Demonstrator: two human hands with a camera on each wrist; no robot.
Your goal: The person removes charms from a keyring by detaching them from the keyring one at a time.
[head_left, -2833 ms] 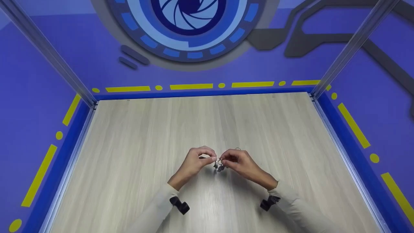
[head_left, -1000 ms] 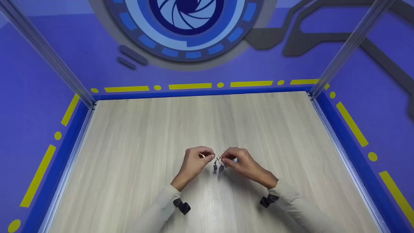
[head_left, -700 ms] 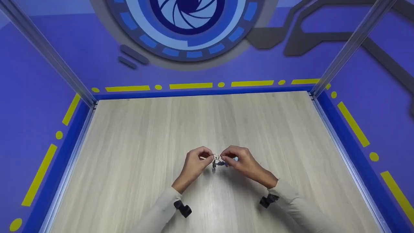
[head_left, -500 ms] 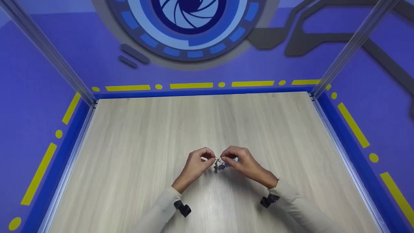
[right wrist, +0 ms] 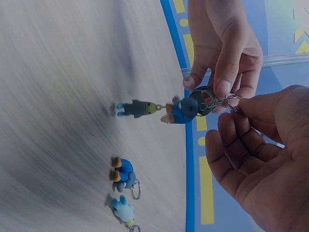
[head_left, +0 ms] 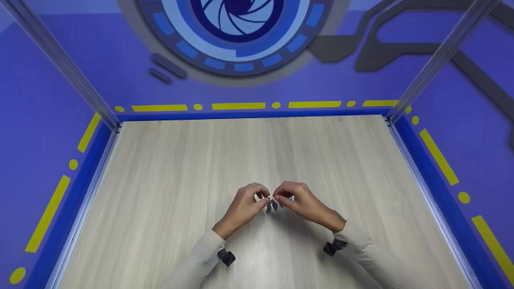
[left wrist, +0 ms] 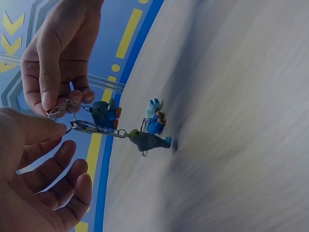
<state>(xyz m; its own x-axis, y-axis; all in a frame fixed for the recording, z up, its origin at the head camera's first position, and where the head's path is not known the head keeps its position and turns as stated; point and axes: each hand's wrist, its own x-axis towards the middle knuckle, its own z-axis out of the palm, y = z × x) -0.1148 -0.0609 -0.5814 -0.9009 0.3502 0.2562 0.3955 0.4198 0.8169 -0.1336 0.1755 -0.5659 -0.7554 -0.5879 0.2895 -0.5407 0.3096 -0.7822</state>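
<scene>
Fingertips of the left hand [head_left: 243, 204] have drawn nearer the right hand [head_left: 302, 202] since a second ago. The left thumb and finger pinch the rings [left wrist: 89, 126]; between and below the hands hang a grey charm [left wrist: 148, 140], then a blue charm [left wrist: 102, 114]. Right fingers pinch the rings' other end, above a pale charm [right wrist: 124, 211] and second blue charm [right wrist: 126, 169] on the worktop [head_left: 192, 168].

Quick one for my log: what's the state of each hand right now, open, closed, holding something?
Left hand: closed, pinching the green-headed figurine keychain.
Right hand: closed, pinching the blue-bodied figurine keychain.
</scene>
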